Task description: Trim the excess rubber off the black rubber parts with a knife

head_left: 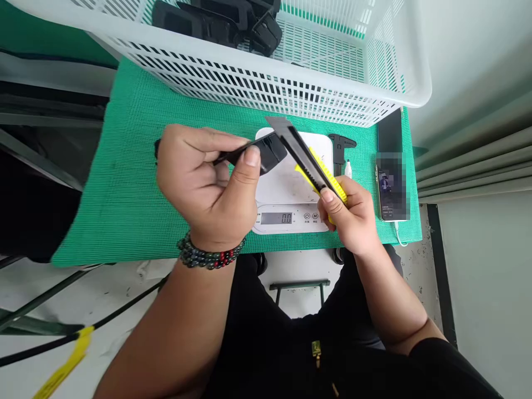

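My left hand (211, 183) is closed on a black plastic part (272, 154), with the thumb pressed on its near face. Part of that piece is hidden behind the fingers. In my right hand (351, 213) is a yellow utility knife (318, 172), its blade out and pointing up and to the left. The blade is close to the right end of the black part; I cannot tell whether they touch. Both are held above a white digital scale (266, 194), whose display reads 0.0.
A white slotted plastic basket (332, 91) with several black parts (224, 25) stands at the back of the green-covered table (133, 210). Right of the scale lie a black caliper (341, 147), a white-capped marker (348, 169) and a phone (393, 191) with a cable.
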`<action>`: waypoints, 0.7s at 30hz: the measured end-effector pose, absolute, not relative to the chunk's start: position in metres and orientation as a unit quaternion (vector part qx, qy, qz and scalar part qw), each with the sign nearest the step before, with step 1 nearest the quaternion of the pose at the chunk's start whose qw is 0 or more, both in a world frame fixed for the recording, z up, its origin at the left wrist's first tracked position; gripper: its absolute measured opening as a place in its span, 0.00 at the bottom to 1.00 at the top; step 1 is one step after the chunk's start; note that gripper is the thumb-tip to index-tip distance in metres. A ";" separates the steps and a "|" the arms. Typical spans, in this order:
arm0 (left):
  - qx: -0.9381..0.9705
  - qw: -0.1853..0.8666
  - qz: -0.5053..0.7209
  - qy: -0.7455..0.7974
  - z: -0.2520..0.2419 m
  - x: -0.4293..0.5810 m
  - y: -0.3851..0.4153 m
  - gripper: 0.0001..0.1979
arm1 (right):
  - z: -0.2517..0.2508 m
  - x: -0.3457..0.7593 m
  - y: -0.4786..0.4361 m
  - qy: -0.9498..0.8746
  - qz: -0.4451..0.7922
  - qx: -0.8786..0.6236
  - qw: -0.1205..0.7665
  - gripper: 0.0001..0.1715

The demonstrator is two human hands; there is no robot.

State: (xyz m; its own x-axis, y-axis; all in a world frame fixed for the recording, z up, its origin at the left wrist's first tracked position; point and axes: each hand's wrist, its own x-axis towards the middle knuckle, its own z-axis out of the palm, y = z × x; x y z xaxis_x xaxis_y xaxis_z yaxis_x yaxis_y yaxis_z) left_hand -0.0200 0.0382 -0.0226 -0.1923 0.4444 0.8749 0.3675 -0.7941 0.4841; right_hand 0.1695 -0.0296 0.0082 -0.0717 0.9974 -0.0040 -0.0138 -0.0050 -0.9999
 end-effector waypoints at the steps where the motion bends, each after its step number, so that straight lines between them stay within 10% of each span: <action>1: 0.638 0.024 0.702 0.316 -0.023 -0.020 0.038 0.13 | 0.009 0.169 -0.030 -0.519 0.524 -0.478 0.477 0.28; 21: 0.597 0.052 0.718 0.355 -0.027 -0.020 0.039 0.19 | 0.007 0.170 -0.027 -0.532 0.517 -0.489 0.459 0.31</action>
